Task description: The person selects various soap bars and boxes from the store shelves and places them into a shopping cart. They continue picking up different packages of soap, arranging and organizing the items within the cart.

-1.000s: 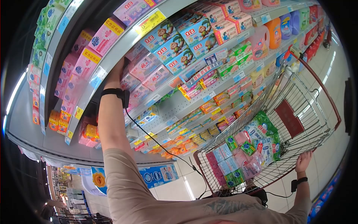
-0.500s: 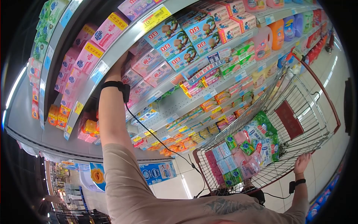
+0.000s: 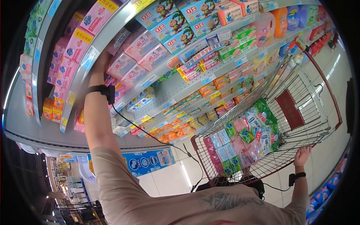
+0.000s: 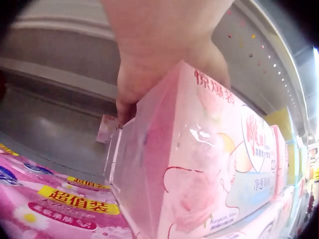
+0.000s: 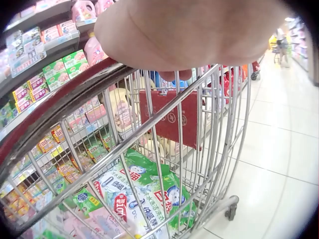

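Observation:
My left hand (image 3: 100, 65) reaches in under a shelf edge, beside stacked pink soap packs (image 3: 140, 44). The left wrist view shows the hand (image 4: 169, 59) behind a large pink-and-white soap pack (image 4: 204, 164), which stands with a corner toward the camera and hides most of the fingers. A bent fingertip shows at the pack's left side; I cannot tell whether the hand grips anything. My right hand (image 3: 303, 155) grips the rim of a shopping cart (image 3: 290, 110), its fingertips (image 5: 182, 75) showing beneath in the right wrist view.
Inside the cart lie green-and-white detergent bags (image 3: 266, 137), and pink and blue packs (image 3: 221, 138). Magenta packs (image 4: 75, 201) lie below my left hand. Blue boxes (image 3: 176, 28) and detergent bottles (image 3: 280, 22) line the shelves. A black cable (image 3: 142, 125) runs from my left wrist.
The head view has shifted, so shelves and cart sit higher in it. My left wrist has moved left and lower relative to the pink packs. My right hand stays on the cart.

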